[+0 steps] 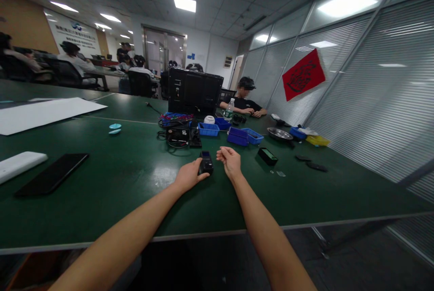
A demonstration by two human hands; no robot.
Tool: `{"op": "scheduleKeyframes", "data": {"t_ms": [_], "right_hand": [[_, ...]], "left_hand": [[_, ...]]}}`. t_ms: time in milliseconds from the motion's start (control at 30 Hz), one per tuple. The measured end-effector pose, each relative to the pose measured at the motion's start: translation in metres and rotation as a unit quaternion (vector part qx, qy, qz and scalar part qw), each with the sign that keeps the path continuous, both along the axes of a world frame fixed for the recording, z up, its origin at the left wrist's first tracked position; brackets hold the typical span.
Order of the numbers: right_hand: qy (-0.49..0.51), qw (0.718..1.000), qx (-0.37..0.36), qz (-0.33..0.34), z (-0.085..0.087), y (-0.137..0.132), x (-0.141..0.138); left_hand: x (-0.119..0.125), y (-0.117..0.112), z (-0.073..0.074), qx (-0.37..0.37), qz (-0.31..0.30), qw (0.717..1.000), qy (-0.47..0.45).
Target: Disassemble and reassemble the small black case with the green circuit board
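Observation:
My left hand is wrapped round a small black device that rests on the green table. Its dark screen faces up. My right hand hovers just to the right of the device, fingers curled into a loose pinch with nothing that I can make out in them. Both forearms reach in from the near edge.
Blue bins, a metal bowl, a black box and cables lie beyond my hands. A dark phone and a white bar sit at the left. A person sits at the far side; others work at the back left.

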State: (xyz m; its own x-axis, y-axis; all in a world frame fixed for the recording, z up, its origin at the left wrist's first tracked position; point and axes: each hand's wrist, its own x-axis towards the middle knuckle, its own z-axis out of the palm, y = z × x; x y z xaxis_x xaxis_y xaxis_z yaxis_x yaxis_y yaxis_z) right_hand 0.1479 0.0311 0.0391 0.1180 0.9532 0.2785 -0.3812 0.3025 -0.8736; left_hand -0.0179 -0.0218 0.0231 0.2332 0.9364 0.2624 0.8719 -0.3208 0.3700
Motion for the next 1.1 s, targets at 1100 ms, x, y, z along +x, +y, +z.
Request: {"op": "scheduleKeyframes", "data": {"t_ms": [1100], "right_hand": [[-0.046, 0.995, -0.035, -0.083, -0.005, 0.006, 0.007]], "left_hand": [[-0.034, 0.037, -0.004, -0.221, -0.017, 0.630, -0.744]]}}
